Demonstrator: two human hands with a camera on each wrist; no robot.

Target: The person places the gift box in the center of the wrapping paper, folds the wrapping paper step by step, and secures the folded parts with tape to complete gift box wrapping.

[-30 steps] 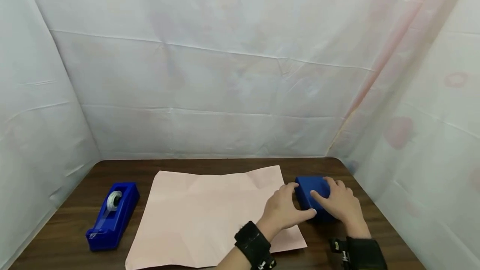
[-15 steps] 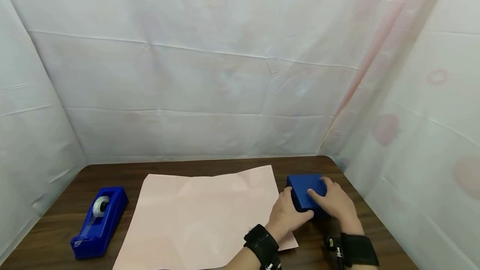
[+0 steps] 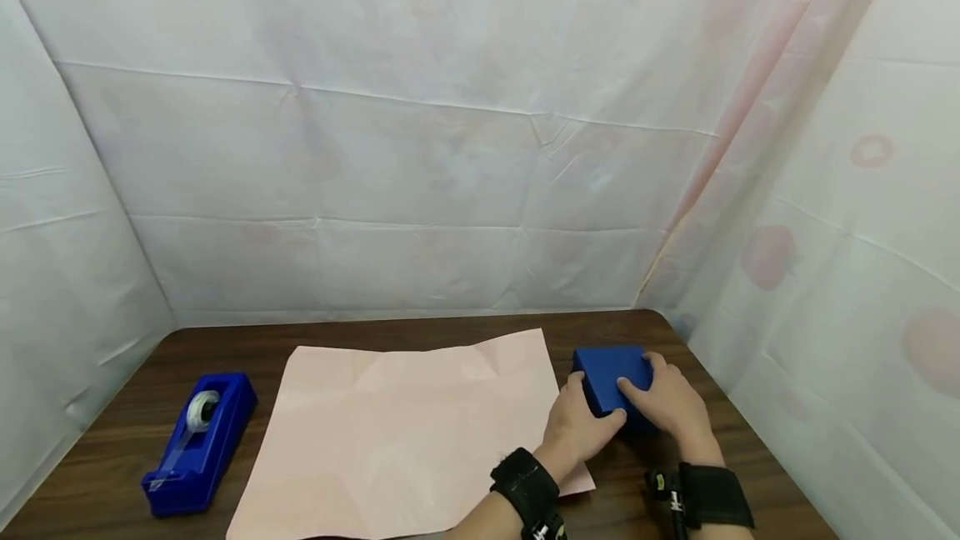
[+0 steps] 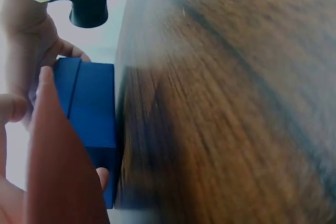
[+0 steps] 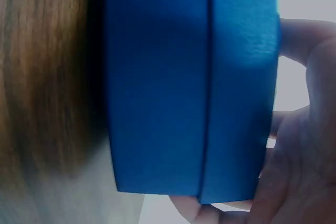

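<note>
Right of pink paper (image 3: 397,427), left hand (image 3: 576,430) and right hand (image 3: 675,400) grip blue box (image 3: 606,369); light, even pressure seems best.

On the dark wood-grain table (image 3: 618,473), from left to right: blue tape dispenser (image 3: 198,450), large creased pink paper (image 3: 405,432), blue box (image 3: 611,372) near right edge.

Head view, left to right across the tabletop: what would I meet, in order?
Blue tape dispenser → pale pink paper → left hand → blue box → right hand.
</note>
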